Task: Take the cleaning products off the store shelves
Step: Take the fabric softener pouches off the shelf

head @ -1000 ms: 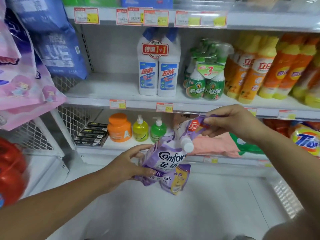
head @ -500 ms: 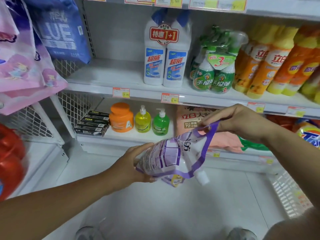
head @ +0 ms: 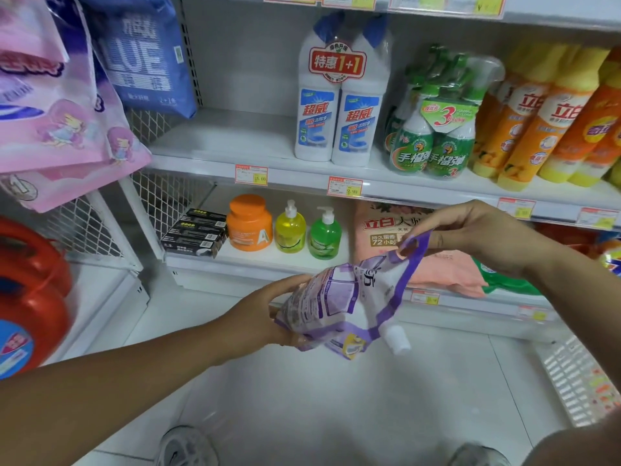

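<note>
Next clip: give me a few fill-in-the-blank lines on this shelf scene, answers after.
The left hand and right hand hold a pouch that is mostly ___.
Its cap is ___.
The pump bottle right beside the orange jar is ___.
Answers: purple; white; yellow.

Two white bottles (head: 316,129) stood as one taped pair. There was one orange jar (head: 249,223), and two pump bottles (head: 290,230), one yellow and one green. One purple pouch (head: 332,297) was held by two hands, the left hand (head: 265,314) and the right hand (head: 470,230). Two shoes (head: 188,445) showed below. The orange bottles (head: 514,136) were too crowded to count.
</note>
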Available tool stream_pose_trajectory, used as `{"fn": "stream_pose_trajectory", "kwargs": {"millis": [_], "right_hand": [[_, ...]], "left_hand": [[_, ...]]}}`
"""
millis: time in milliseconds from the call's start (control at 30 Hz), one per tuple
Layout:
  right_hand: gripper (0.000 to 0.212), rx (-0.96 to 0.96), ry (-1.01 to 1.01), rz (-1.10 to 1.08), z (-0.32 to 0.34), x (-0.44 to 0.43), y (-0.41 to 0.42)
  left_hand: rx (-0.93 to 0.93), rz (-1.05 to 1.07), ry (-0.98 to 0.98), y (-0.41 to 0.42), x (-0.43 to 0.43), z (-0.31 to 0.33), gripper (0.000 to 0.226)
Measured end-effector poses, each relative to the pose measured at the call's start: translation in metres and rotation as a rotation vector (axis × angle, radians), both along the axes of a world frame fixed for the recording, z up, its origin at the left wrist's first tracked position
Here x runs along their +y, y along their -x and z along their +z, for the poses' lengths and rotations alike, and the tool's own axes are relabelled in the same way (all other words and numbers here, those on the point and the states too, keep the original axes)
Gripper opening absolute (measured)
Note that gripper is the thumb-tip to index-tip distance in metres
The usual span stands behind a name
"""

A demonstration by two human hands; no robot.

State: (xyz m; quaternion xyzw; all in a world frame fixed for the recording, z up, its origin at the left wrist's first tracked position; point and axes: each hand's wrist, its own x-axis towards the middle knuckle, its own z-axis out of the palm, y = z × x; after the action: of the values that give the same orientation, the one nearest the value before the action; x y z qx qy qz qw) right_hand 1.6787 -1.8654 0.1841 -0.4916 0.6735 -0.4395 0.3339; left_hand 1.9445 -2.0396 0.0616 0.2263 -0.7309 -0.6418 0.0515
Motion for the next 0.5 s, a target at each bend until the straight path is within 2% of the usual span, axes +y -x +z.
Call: {"fn": "stream_pose_trajectory", "kwargs": {"millis": [233, 333, 500], "right_hand": [[0.007, -0.042, 0.04, -0.173, 0.001, -0.013, -0.01], [0.009, -0.086, 0.04, -0.227, 0.004, -0.016, -0.017], [0.01, -0.127, 0.051, -0.224, 0.005, -0.02, -0.031]], "left_hand": [[-0.048, -0.121, -0.31, 0.009, -0.004, 0.005, 0.064], [-0.094, -0.175, -0.249, 0.014, 0.002, 0.013, 0.059], [-0.091, -0.009, -0.244, 0.017, 0.001, 0.028, 0.059]]}}
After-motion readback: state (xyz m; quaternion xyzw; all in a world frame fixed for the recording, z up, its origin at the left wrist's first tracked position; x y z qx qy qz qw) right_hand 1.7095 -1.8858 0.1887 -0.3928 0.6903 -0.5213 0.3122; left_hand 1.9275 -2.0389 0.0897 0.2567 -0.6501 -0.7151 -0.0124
